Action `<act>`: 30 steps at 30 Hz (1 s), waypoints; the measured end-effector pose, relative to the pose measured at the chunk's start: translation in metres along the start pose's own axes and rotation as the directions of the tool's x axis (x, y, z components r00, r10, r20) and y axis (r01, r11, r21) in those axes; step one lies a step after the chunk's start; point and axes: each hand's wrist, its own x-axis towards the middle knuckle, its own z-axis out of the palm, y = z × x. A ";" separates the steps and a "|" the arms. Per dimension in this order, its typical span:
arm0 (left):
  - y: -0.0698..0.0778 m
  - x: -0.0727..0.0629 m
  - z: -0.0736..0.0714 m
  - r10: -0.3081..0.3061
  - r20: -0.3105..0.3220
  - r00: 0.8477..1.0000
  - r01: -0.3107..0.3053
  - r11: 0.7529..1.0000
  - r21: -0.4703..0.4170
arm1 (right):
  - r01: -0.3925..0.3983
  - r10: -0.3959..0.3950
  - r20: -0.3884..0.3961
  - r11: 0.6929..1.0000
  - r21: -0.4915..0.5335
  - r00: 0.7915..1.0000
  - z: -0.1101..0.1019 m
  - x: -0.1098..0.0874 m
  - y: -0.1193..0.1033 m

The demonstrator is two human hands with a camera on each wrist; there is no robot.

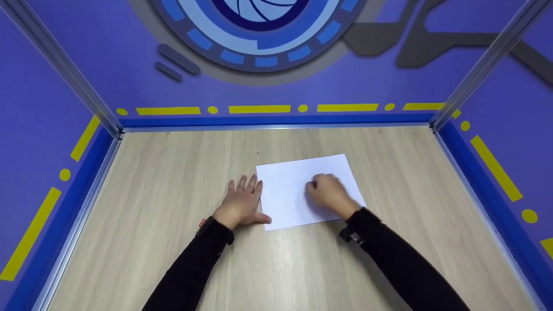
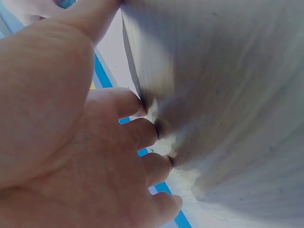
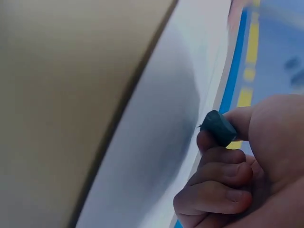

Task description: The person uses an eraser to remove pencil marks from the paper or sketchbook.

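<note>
Black sleeves (image 1: 402, 263) seen nearest, pale wood-grain worktop (image 1: 151, 242) spread beneath, white rectangular paper sheet (image 1: 289, 190) laid flat mid-worktop, left hand (image 1: 242, 203) pressed flat with straight fingers beside its left edge, right hand (image 1: 330, 194) curled on the sheet, small dark object (image 3: 218, 127) pinched.

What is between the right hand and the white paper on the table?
Nothing visible. The right hand is directly over the paper, pinching a small dark object. The left hand lies flat at the paper's left edge.
</note>
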 end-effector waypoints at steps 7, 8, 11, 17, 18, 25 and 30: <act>-0.007 0.009 0.010 0.015 -0.006 1.000 -0.015 1.000 0.011 | 0.165 -0.162 0.059 0.985 -0.051 0.985 0.056 0.004 -0.062; -0.009 0.012 0.013 0.022 -0.014 1.000 -0.022 1.000 0.006 | 0.181 -0.177 0.060 0.982 -0.057 0.982 0.060 0.004 -0.067; -0.016 0.019 0.023 0.034 -0.032 0.999 -0.034 0.999 0.010 | 0.200 -0.195 0.063 0.976 -0.082 0.979 0.059 -0.001 -0.082; -0.007 0.011 0.009 0.000 0.003 1.000 0.000 0.998 0.057 | 0.242 -0.244 0.004 0.963 -0.120 0.970 0.047 0.002 -0.061; -0.004 0.009 0.006 -0.004 0.009 1.000 0.004 0.998 0.057 | 0.234 -0.237 -0.007 0.965 -0.119 0.972 0.042 0.002 -0.053; 0.007 -0.002 -0.004 -0.035 0.029 0.999 0.032 0.996 0.077 | 0.094 -0.097 -0.038 0.993 -0.068 0.995 -0.004 0.002 0.024; 0.007 -0.002 -0.004 -0.035 0.027 0.999 0.034 0.997 0.064 | -0.035 0.029 -0.069 0.996 -0.080 0.997 -0.036 0.000 0.073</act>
